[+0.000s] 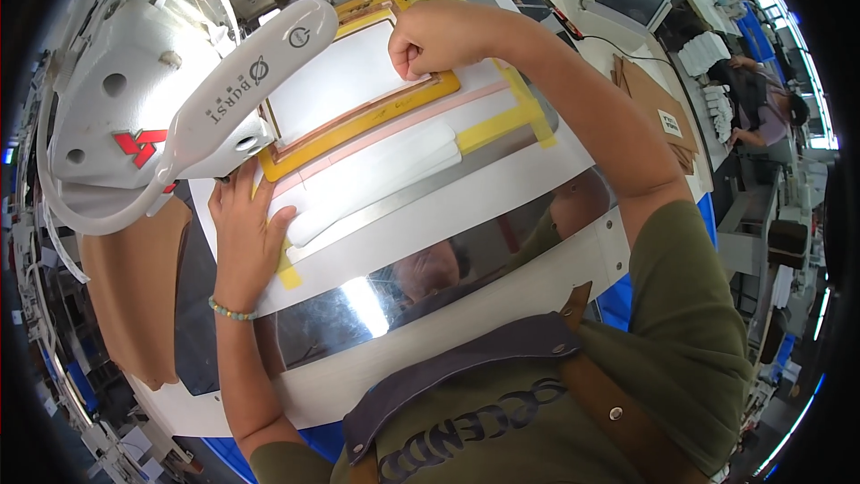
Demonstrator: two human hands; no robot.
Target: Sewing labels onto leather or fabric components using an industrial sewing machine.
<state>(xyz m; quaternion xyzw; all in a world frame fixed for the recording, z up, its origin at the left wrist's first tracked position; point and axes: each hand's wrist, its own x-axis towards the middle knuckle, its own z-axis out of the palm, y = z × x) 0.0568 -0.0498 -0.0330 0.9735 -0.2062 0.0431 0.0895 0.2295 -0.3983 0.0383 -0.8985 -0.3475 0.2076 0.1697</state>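
Note:
A yellow frame-shaped template [358, 128] with a brown inner border lies beside the sewing machine head [134, 81], with white material [336, 72] inside its opening. My left hand [244, 231] rests with fingers stretched out, fingertips at the template's near left corner. Over the template's right side, my right hand [439, 38] is closed in a fist; whatever its fingers hold, if anything, is hidden. Just nearer to me than the template lies a long white piece with a rounded end [385, 181], on a white sheet with yellow tape strips [506, 128].
A pale lamp arm [242, 81] reaches across the left, above the template. Brown card pieces [658, 112] and a red-and-black cutter [562, 15] lie at the right. A shiny metal plate [421, 282] is near the table's front edge. Another person [766, 103] works at far right.

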